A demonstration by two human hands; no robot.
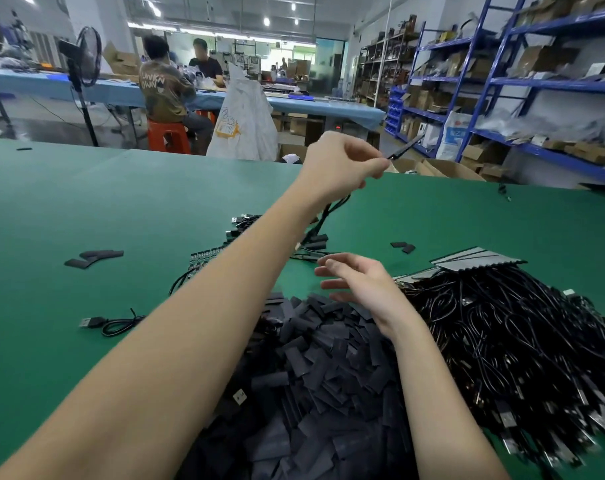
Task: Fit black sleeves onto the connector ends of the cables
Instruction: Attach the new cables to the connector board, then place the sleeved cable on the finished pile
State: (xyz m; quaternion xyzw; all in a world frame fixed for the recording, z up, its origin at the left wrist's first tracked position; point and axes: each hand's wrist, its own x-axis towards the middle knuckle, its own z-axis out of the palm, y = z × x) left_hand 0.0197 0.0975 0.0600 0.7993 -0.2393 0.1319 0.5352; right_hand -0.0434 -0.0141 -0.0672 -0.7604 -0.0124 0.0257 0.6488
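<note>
The cable [330,211] in play hangs from the left hand [339,164], which is raised at about 12 o'clock over the green table [103,209] with fingers and thumb pinched on it; a dark, blurred end [403,149] pokes out toward 2 o'clock, and whether a sleeve already sits on it cannot be told. The cord looks thin, light and limp, so it will swing and sag; it seems best held close behind the stiff plug, where it cannot bend away. The sleeves [315,368], heaped at 6 o'clock, look like flat, soft, featherweight tubes, likely to collapse shut and slide off one another, so one probably needs squeezing at its edges to open its mouth. The right hand [360,289] hovers just over the far edge of that heap, fingers loosely spread, holding nothing. At 4 o'clock lies a dense tangle of more cables [522,341], which may snag when one is pulled. Cables in a row [209,254] lie near 11 o'clock, and one loose cable [110,323] at 9 o'clock.
</note>
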